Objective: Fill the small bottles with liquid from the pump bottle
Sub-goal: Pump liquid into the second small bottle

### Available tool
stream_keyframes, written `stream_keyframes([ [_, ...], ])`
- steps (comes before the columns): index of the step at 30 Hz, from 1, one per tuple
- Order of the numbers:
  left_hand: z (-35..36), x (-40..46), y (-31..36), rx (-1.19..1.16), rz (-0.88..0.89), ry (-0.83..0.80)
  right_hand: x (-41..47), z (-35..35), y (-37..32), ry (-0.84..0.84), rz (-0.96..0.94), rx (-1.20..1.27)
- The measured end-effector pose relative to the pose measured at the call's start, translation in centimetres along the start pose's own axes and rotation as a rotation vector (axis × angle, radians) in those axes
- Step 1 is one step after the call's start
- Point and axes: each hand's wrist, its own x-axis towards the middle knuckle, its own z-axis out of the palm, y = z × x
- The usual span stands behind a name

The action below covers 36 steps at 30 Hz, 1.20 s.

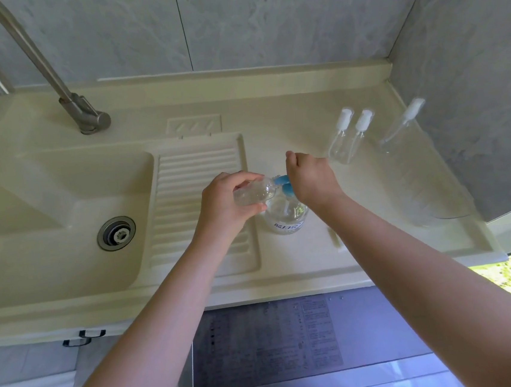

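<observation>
- Two hands working over the cream counter [341, 260], just right of the ribbed drainboard [200, 198].
- Curling round a small clear bottle [252, 194]: fingers and thumb of the left hand [225, 205], holding it tilted on its side, open neck touching or just beside the blue spout.
- Bearing down on the blue pump head [285, 185]: the right hand [310, 177], wrist bent over it (fingers tucked underneath, so cannot tell whether flat or curled, or how much of them is touching the pump).
- Standing upright under both hands: the clear pump bottle [286, 217], label facing the camera, liquid showing inside.
- Waiting further back to the right, well apart from the hands: two capped small bottles [347, 139] side by side, plus a third capped bottle [401, 129] nearer the tiled wall [471, 79].
- Lying near the counter's right edge: a clear container [428, 189], hard to make out.
- Sitting to the left: the sink basin [47, 219] with its steel drain [116, 233], a metal faucet [84, 113] rising behind.
</observation>
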Motion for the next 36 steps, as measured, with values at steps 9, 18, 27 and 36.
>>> stream_keyframes([
  [9, -0.3, 0.1, 0.0, -0.006, 0.014, 0.008, 0.1, -2.0, -0.3, -0.159, 0.072, 0.166],
  [18, 0.1, 0.1, -0.4, 0.018, 0.007, 0.017, 0.5, -0.2, 0.2, 0.051, 0.078, 0.14],
  [27, 0.1, 0.1, -0.1, 0.002, 0.006, 0.034, 0.6, -0.9, 0.3, -0.07, -0.013, -0.002],
  [36, 0.1, 0.1, 0.0, 0.027, 0.0, 0.017, 0.3, -1.0, 0.0, -0.074, 0.004, 0.061],
])
